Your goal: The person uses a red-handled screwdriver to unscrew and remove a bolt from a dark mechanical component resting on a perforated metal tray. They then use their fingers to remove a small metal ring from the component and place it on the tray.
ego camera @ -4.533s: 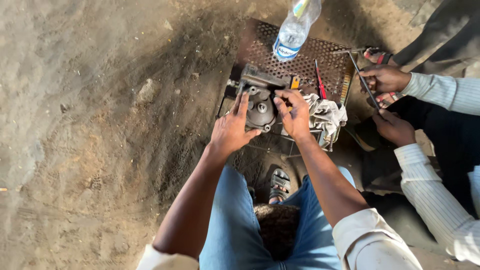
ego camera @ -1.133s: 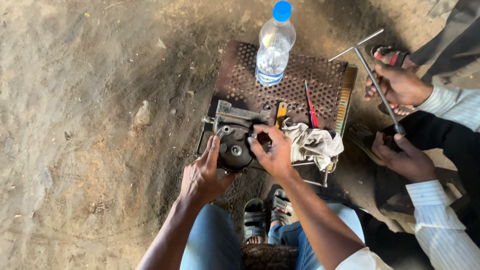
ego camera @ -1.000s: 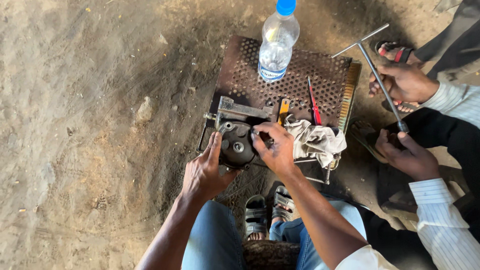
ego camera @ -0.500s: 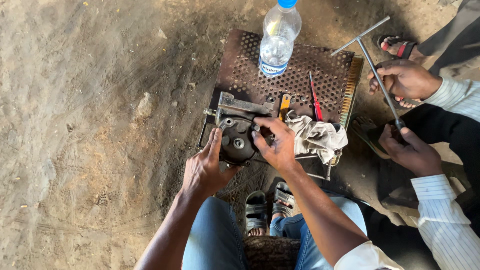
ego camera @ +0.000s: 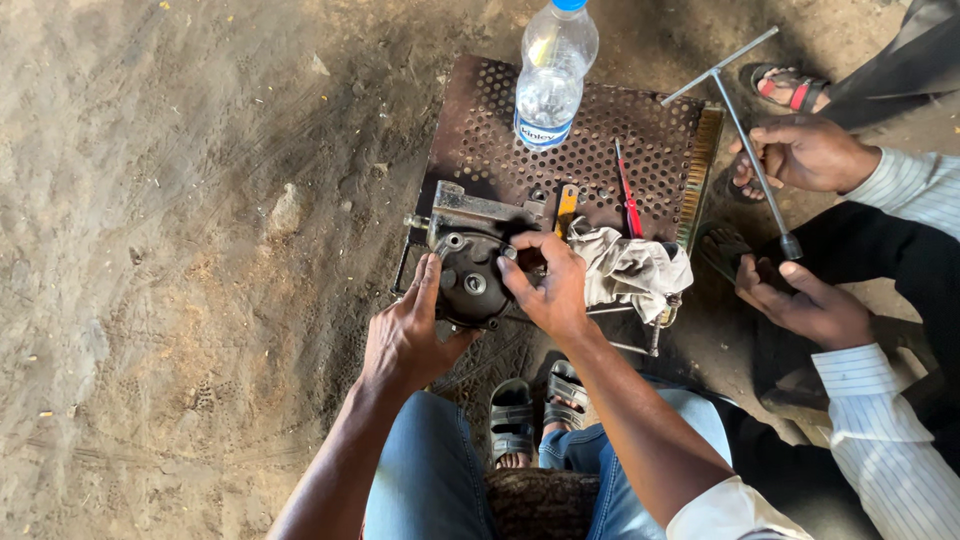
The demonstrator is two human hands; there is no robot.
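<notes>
A dark, round metal housing (ego camera: 470,280), with small bolts and a central boss on its face, is seen at the front left edge of a rusty perforated metal worktop (ego camera: 590,130) that stands on the dirt floor (ego camera: 170,250). The housing is cupped from below and from its left side by the left hand (ego camera: 408,335), whose fingers are curled against the rim in a closed grip. Its upper right edge is pressed by the right hand (ego camera: 548,285), fingers bent over the top; whether something small is pinched there cannot be told. A grey metal bracket (ego camera: 480,208) is seen just behind the housing, touching it. Just right of the right hand a crumpled grey rag (ego camera: 630,270) is laid on the worktop, and behind it a red-handled screwdriver (ego camera: 628,195) and a small yellow-handled tool (ego camera: 566,205) are placed. A clear plastic water bottle (ego camera: 552,75) with a blue cap is stood upright near the far edge. To the right, a long T-handled wrench (ego camera: 750,140) is held tilted by two hands of another person in a striped white sleeve (ego camera: 880,440). Sandalled feet (ego camera: 535,410) are seen below the worktop.
</notes>
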